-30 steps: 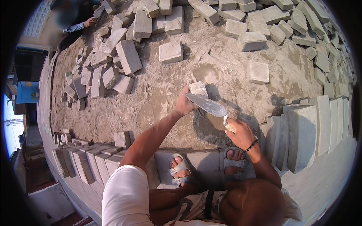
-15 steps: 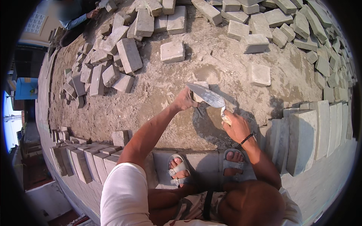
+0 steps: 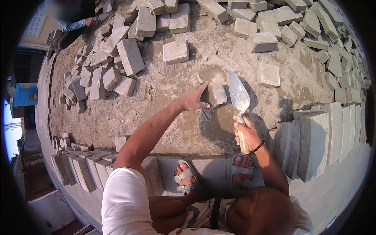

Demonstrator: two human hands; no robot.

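Note:
My right hand is closed round the wooden handle of a trowel. The trowel's grey pointed blade is turned away from me and lies just right of a broken piece of paving block. That piece has a rough right edge and rests on the sandy ground. On its left side is my left hand, thumb and forefinger apart near the block's edge. Whether the fingertips touch it, I cannot tell. Behind the piece is a shallow hollow in the dirt.
Single blocks lie farther off, one block ahead and another block to the right. Heaps of loose blocks fill the far left and far right. Upright rows of blocks flank my sandalled feet. At the upper left is another person's hand.
The trowel blade has swung from across the block piece to its right, now pointing away. My right hand has dropped slightly nearer to me. My left fingers have spread beside the piece.

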